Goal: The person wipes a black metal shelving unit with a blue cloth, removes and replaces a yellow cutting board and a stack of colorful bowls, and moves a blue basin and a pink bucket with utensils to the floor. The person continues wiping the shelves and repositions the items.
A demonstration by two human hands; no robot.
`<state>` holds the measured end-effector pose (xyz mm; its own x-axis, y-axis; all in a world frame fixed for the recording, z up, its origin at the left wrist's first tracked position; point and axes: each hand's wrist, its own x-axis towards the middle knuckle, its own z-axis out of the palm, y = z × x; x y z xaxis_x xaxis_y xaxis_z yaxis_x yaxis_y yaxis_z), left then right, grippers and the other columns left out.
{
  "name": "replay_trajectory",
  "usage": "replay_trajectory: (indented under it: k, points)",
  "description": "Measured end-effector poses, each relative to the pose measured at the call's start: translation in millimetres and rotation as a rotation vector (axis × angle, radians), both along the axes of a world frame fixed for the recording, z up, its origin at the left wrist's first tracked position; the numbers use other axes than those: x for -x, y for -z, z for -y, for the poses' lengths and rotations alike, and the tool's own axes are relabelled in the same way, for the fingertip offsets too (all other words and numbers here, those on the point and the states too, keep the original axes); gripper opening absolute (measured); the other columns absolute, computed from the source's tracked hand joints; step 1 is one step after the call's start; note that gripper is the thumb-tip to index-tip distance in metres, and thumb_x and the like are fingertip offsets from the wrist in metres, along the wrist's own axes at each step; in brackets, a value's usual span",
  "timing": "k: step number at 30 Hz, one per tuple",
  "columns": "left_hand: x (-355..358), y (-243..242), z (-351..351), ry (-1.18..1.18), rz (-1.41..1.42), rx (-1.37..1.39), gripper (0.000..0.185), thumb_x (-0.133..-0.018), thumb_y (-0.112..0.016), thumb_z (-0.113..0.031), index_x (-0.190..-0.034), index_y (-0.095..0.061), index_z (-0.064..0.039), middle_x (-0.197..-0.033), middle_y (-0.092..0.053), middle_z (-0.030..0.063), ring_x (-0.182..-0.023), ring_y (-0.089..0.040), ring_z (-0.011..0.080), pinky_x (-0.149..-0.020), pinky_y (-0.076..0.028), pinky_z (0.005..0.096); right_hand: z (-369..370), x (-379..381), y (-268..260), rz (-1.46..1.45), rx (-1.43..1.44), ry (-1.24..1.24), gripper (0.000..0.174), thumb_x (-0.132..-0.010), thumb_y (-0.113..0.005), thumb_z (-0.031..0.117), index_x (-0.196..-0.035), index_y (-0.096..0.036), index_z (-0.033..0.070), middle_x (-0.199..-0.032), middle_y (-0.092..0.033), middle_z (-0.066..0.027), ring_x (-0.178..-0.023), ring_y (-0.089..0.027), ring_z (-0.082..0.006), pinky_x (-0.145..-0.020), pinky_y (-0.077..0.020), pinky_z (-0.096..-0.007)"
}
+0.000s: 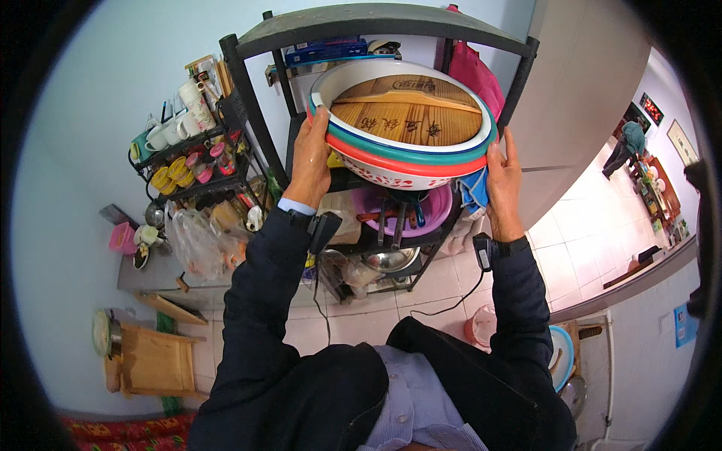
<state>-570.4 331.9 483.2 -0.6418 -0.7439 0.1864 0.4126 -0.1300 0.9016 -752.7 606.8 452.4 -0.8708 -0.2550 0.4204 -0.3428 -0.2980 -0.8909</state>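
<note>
Both my hands grip a stack of nested basins (406, 155) from opposite sides, at an upper level of a black shelf rack (383, 22). White, green and red rims show one inside another, and the lowest wall is white with red patterns. Inside the top basin lies a round wooden pot lid (409, 115) with a raised bar handle and dark writing. My left hand (313, 160) has its thumb on the left rim. On the right rim rests my right hand (503, 183), fingers pointing up. Whether the stack touches a shelf beneath is hidden.
Below the stack, a purple basin (445, 206) holds pans with handles sticking out. A smaller black rack (214, 183) with cups and jars stands left. A red bag (476, 79) hangs behind. Through the doorway at right, a person (630, 144) bends over.
</note>
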Motion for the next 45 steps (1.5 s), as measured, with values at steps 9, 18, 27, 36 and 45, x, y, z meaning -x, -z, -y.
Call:
replay_trajectory:
  k: [9,18,27,36,45]
  points:
    - [-8,-6,-21,-0.046,-0.009,0.126,0.053,-0.103,-0.066,-0.039,-0.145,-0.052,-0.009,-0.125,-0.061,0.0024,-0.111,-0.058,0.0141,-0.089,-0.048,0.0331,0,-2,5,0.076,0.156,-0.114,0.076,-0.101,-0.072,0.024,-0.152,-0.034,-0.018,-0.141,-0.061,-0.0242,-0.124,-0.063,-0.0211,-0.102,-0.0509,-0.0298]
    - [1,3,-7,0.027,-0.074,0.123,0.053,-0.105,-0.064,-0.028,-0.150,-0.048,-0.005,-0.134,-0.059,0.0055,-0.119,-0.058,0.0160,-0.099,-0.047,0.0314,-9,24,17,-0.011,0.036,-0.026,0.058,-0.101,-0.072,0.023,-0.145,-0.052,-0.009,-0.124,-0.071,-0.0167,-0.113,-0.066,-0.0187,-0.102,-0.0491,-0.0317]
    - [-94,3,-1,-0.635,-0.002,0.700,0.062,-0.087,-0.080,-0.007,-0.142,-0.055,0.001,-0.128,-0.062,0.0113,-0.118,-0.061,0.0220,-0.107,-0.047,0.0364,-92,40,-135,-0.441,-0.304,0.088,0.053,-0.106,-0.053,0.050,-0.097,-0.077,0.004,-0.084,-0.074,-0.0063,-0.074,-0.065,-0.0143,-0.071,-0.0502,-0.0291]
    - [-89,-11,99,-0.646,0.111,0.771,0.064,-0.092,-0.079,-0.022,-0.146,-0.052,0.001,-0.135,-0.058,0.0137,-0.122,-0.059,0.0253,-0.102,-0.048,0.0389,63,-11,-381,-1.234,0.006,0.233,0.050,-0.105,-0.057,0.054,-0.120,-0.068,0.007,-0.094,-0.068,-0.0080,-0.074,-0.067,-0.0184,-0.062,-0.0554,-0.0288]
    - [-70,3,108,-0.348,0.097,0.839,0.036,-0.107,-0.054,-0.028,-0.098,-0.066,0.005,-0.086,-0.075,0.0161,-0.082,-0.074,0.0248,-0.074,-0.055,0.0363,328,-118,-304,-1.421,-0.317,0.107,0.058,-0.099,-0.063,0.058,-0.110,-0.076,0.002,-0.104,-0.074,-0.0182,-0.079,-0.072,-0.0273,-0.072,-0.0612,-0.0377]
